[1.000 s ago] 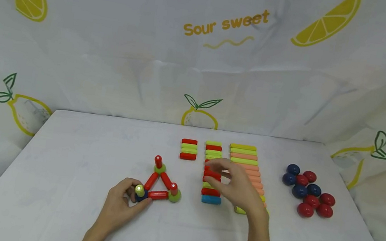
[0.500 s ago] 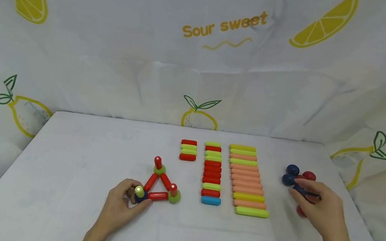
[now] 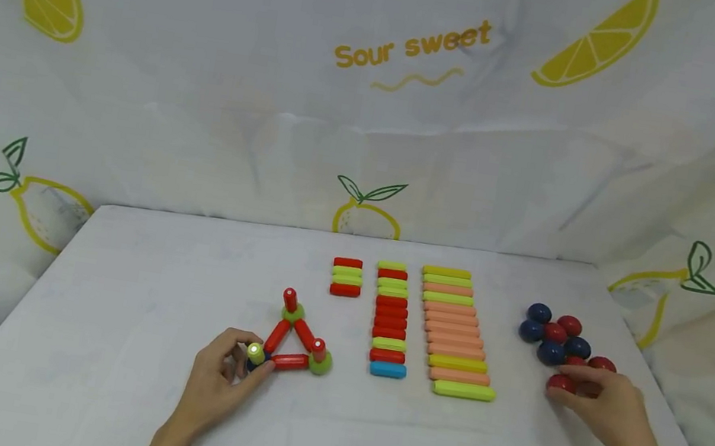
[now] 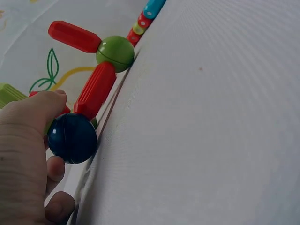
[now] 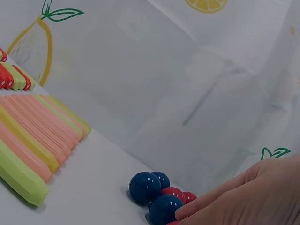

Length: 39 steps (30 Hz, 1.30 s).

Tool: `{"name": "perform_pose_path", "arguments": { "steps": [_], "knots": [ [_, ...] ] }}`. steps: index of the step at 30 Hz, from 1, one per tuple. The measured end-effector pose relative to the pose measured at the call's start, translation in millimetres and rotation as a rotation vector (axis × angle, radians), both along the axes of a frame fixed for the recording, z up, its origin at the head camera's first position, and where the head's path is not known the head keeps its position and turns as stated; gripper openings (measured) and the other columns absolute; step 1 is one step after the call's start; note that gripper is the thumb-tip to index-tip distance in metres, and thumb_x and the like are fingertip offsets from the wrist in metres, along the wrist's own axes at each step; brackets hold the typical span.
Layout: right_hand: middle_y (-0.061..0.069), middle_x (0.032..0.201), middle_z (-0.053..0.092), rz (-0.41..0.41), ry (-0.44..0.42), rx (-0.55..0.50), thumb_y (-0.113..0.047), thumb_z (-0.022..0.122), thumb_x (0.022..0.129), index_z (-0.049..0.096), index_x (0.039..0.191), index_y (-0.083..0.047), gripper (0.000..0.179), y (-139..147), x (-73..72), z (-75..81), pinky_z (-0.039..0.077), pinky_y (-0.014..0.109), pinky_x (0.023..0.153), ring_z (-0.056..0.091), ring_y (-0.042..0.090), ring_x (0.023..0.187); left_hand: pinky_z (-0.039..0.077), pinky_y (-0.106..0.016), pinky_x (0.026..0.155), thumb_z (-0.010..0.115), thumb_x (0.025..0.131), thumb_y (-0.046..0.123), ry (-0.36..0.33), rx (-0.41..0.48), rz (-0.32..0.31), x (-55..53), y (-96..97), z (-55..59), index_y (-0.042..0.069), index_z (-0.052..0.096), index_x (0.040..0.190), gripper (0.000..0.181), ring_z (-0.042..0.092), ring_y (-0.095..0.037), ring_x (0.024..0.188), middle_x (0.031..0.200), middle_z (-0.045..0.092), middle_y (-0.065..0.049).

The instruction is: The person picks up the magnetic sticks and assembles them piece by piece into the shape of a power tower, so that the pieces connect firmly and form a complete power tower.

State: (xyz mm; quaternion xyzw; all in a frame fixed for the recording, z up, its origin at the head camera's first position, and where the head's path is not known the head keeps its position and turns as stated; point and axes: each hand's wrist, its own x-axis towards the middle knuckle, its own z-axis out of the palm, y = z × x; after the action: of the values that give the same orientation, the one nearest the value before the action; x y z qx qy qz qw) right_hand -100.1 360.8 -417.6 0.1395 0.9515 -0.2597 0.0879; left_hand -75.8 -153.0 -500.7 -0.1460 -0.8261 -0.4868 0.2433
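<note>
A triangle built of red rods (image 3: 290, 361) and balls lies on the table, with short rods standing upright at its corners. My left hand (image 3: 221, 380) grips its near-left corner, thumb and fingers around a dark blue ball (image 4: 72, 137) that carries a yellow-green upright rod (image 3: 255, 352). The other two corners have green balls (image 4: 115, 53) with red uprights. At the right, my right hand (image 3: 613, 415) pinches a red ball (image 3: 561, 383) at the near end of the ball cluster. In the right wrist view its fingertips overlap a blue ball (image 5: 166, 209), and the pinched ball is mostly hidden.
Red and blue balls (image 3: 551, 352) cluster beyond the right hand. Between the hands lie a column of long peach and yellow rods (image 3: 456, 340), a column of short red and green rods (image 3: 392, 312) ending in a blue rod (image 3: 387, 369), and a small group (image 3: 346, 280).
My right hand has swung right from over the short rods to the ball cluster, then down to the nearer red ball. My left hand keeps its hold on the triangle's corner.
</note>
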Motion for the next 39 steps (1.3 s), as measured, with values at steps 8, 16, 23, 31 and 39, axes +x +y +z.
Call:
{"name": "perform_pose_path", "arguments": {
  "steps": [8,16,23,31,39],
  "knots": [
    [0.028,0.105,0.067,0.042,-0.047,0.002,-0.017,0.085,0.081,0.071,0.119,0.005,0.047,-8,-4.6,0.9,0.058,0.043,0.071,0.057,0.036,0.095,0.027,-0.013,0.038,0.086,0.068,-0.009,-0.003,0.022,-0.004,-0.9,-1.3,-1.5,0.010,0.067,0.097,0.039,0.045,-0.011,0.054,0.077,0.059,0.002],
    [0.029,0.109,0.067,0.068,-0.058,-0.008,-0.015,0.085,0.080,0.072,0.117,0.004,0.044,-14,-6.7,3.0,0.059,0.046,0.072,0.061,0.041,0.098,0.027,-0.012,0.038,0.086,0.068,-0.010,0.005,0.022,-0.003,-0.7,-1.2,-0.4,0.010,0.067,0.096,0.039,0.045,-0.011,0.054,0.076,0.059,0.002],
    [0.032,0.114,0.066,0.083,-0.017,-0.004,-0.012,0.084,0.081,0.073,0.115,0.004,0.039,-18,-8.0,3.6,0.061,0.048,0.073,0.061,0.047,0.102,0.030,-0.012,0.039,0.087,0.073,-0.003,-0.023,0.032,-0.027,-0.2,-3.6,0.6,0.014,0.067,0.098,0.036,0.047,-0.009,0.056,0.080,0.061,0.004],
    [0.034,0.115,0.065,0.108,-0.030,0.027,-0.016,0.085,0.080,0.072,0.117,0.004,0.044,-27,-10.8,3.0,0.060,0.044,0.071,0.062,0.039,0.094,0.030,-0.011,0.039,0.086,0.077,-0.001,-0.052,0.059,-0.044,1.7,-4.0,2.3,0.017,0.067,0.096,0.032,0.048,-0.010,0.055,0.077,0.062,0.007],
    [0.031,0.110,0.069,0.134,0.183,-0.014,-0.016,0.086,0.081,0.069,0.120,0.007,0.049,-49,-3.4,21.4,0.063,0.046,0.071,0.068,0.044,0.095,0.032,-0.010,0.039,0.086,0.078,0.001,-0.076,0.061,-0.028,1.3,-4.0,3.3,0.017,0.068,0.097,0.030,0.046,-0.005,0.054,0.076,0.060,0.007]
  ]
}}
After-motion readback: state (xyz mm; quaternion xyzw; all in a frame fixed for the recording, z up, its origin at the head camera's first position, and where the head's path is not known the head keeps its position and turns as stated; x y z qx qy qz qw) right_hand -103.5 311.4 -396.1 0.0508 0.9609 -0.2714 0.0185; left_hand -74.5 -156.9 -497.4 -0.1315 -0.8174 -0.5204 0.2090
